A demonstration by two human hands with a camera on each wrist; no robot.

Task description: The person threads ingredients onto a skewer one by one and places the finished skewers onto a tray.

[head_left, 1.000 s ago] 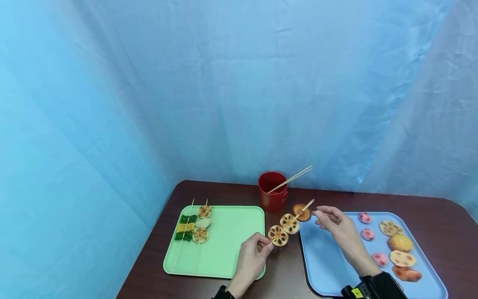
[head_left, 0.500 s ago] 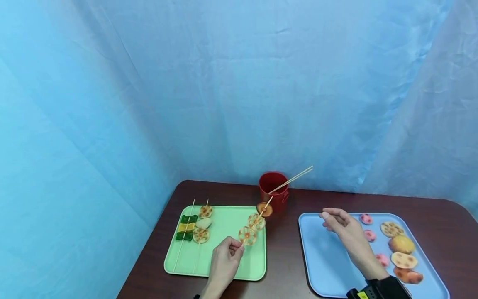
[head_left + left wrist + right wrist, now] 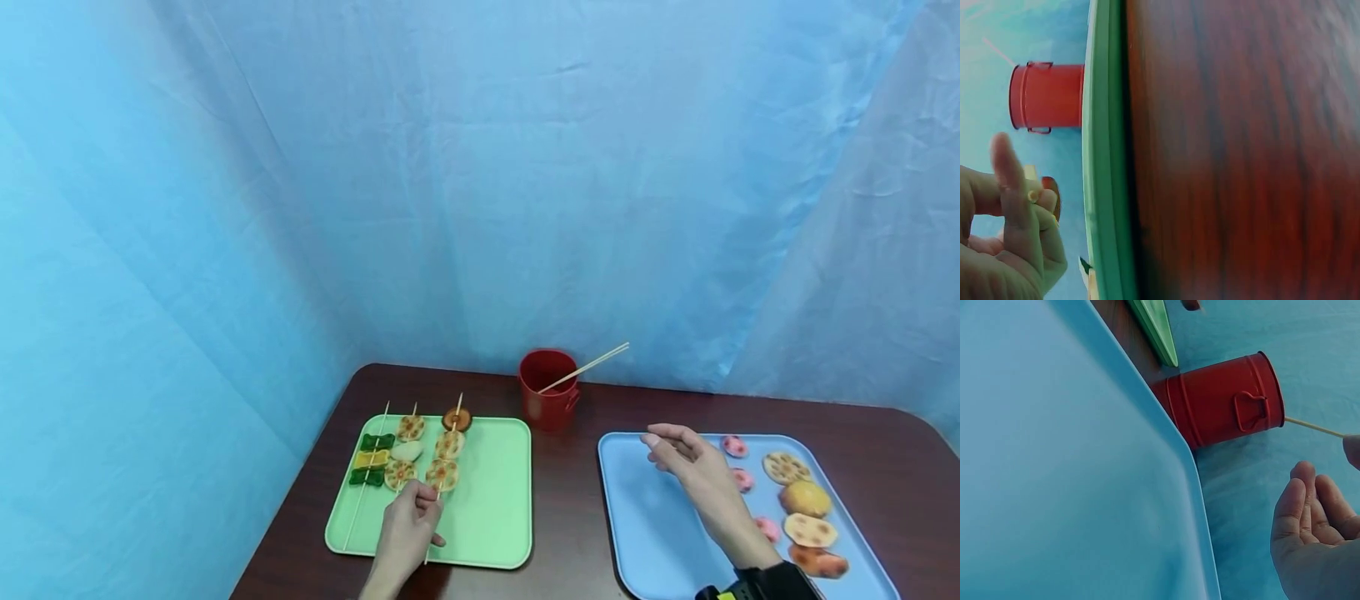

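My left hand (image 3: 407,527) pinches the lower end of a skewer (image 3: 460,402) over the green tray (image 3: 495,533). Threaded on it are a brown mushroom slice (image 3: 457,419) and two lotus root slices (image 3: 442,475). To its left on the tray lie two more skewers, one with green and yellow pieces (image 3: 372,459), the other with lotus root slices and a pale piece (image 3: 407,451) between them. In the left wrist view, the stick's end shows between thumb and fingers. My right hand (image 3: 697,479), fingers loosely bent and holding nothing, hovers over the blue tray (image 3: 645,533).
Behind the trays stands a red bucket (image 3: 550,408) with thin sticks (image 3: 592,365) leaning out to the right. On the blue tray's right side are pink rings (image 3: 735,447), a lotus root slice (image 3: 786,468), a yellow rounded piece (image 3: 806,498) and other food pieces. A blue curtain (image 3: 480,208) hangs behind the table.
My left hand has carried the skewer leftward from between the trays to over the green tray, turning it more upright in view. My right hand has drawn slightly right, away from the skewer's tip.
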